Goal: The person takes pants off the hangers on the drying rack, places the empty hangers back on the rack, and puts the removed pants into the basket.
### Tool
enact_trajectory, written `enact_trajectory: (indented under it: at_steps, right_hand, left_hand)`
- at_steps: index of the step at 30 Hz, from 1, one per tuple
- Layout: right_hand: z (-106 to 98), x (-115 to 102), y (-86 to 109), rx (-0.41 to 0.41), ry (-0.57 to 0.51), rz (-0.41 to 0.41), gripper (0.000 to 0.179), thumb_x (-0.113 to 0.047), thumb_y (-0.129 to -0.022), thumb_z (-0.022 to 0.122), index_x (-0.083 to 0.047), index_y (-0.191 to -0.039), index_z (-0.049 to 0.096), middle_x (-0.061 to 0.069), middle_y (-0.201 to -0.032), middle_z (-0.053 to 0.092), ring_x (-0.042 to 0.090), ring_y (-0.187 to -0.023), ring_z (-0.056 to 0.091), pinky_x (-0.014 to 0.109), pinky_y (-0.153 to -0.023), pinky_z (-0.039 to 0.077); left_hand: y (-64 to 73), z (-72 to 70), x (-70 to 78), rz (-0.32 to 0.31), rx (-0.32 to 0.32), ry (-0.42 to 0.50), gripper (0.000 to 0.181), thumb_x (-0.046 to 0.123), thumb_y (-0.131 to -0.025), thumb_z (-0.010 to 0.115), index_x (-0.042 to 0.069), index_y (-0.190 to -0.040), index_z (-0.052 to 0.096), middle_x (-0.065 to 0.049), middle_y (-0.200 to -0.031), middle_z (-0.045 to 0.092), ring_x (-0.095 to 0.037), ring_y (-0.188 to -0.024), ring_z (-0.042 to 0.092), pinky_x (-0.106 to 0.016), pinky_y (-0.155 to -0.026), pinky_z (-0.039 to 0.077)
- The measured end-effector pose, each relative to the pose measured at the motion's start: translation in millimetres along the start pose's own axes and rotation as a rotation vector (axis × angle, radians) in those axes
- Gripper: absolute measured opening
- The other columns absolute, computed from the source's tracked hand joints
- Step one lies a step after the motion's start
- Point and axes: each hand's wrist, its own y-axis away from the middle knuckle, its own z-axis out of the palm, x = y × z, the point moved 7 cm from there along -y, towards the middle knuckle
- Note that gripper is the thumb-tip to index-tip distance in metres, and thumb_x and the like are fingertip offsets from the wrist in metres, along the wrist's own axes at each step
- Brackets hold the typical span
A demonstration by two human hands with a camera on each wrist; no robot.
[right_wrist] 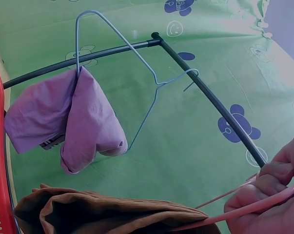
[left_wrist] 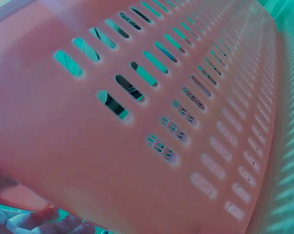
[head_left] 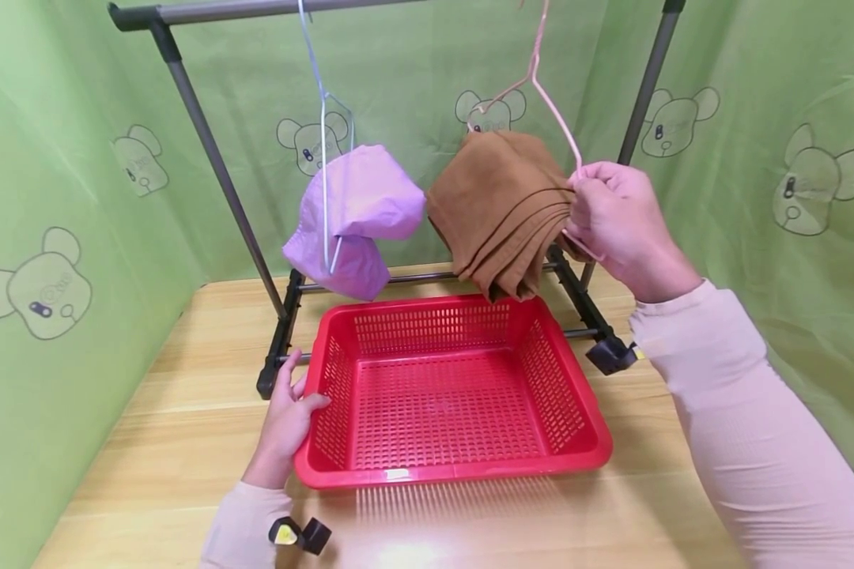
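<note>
My right hand [head_left: 622, 225] grips the side of a pink wire hanger [head_left: 555, 111], beside the brown folded garment [head_left: 501, 205] draped over it. In the right wrist view, the curled fingers [right_wrist: 271, 185] hold the pink wire close to the cloth. My left hand [head_left: 285, 427] holds the left rim of a red plastic basket [head_left: 598, 454], thumb over the rim and fingers outside. The left wrist view is mostly filled by the slotted basket wall [left_wrist: 88, 146]. A purple garment [head_left: 370, 197] hangs on a light blue hanger [head_left: 325, 182] at left.
A clothes rack with a grey top bar [head_left: 235, 9] and black feet [head_left: 277, 356] stands behind the basket on a wooden table [head_left: 156, 442]. Green cloth walls [head_left: 35, 174] with bear drawings close in the sides and back.
</note>
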Motion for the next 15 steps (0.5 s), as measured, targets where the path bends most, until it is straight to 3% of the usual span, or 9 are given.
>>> enact_trajectory:
  at_steps: [15]
  right_hand:
    - [2.2,-1.5,-0.6,-0.032,-0.024,-0.01,0.016,-0.002,-0.101,0.04,0.007,-0.093,0.05,-0.002,-0.052,0.036,0.008,-0.041,0.029,0.022,-0.037,0.02]
  left_hand:
    - [-0.6,-0.7,-1.5,-0.011,-0.003,0.011,0.086,-0.011,-0.085,0.047,0.02,-0.155,0.009,-0.022,-0.145,0.04,-0.038,-0.111,0.058,-0.043,-0.085,0.055]
